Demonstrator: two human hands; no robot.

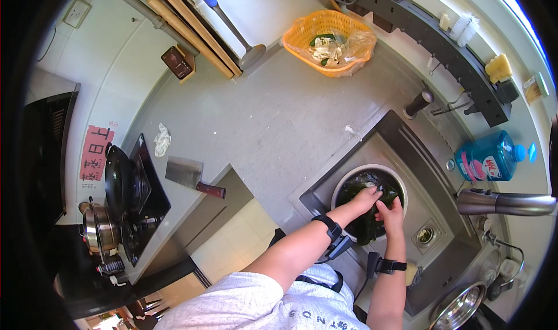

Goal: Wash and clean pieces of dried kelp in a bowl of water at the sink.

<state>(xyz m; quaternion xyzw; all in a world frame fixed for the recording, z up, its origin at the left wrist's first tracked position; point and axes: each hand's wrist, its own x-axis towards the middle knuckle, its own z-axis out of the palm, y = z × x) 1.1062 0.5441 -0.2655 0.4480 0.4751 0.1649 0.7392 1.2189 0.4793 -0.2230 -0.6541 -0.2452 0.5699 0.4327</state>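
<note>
A round metal basin (406, 204) stands in the stainless steel sink (431, 282), filled with dark green leafy pieces, likely seaweed (364, 232), in water. Over the basin, my left hand (365, 200) pinches some of the dark green leaf between thumb and fingers. Close beside it, my right hand (391, 214) grips another part of the same leaf. The fingertips of both hands nearly meet. Both wrists wear black straps with small devices. The sink drain (424, 235) lies right of the basin and has small scraps in it.
A faucet (501, 202) reaches in from the right, near a blue detergent bottle (484, 158). An orange basket (322, 70) with scraps stands at the back. On the counter's left lie a cleaver (185, 172) and crumpled tissue (162, 140), near a wok (120, 179) on the stove.
</note>
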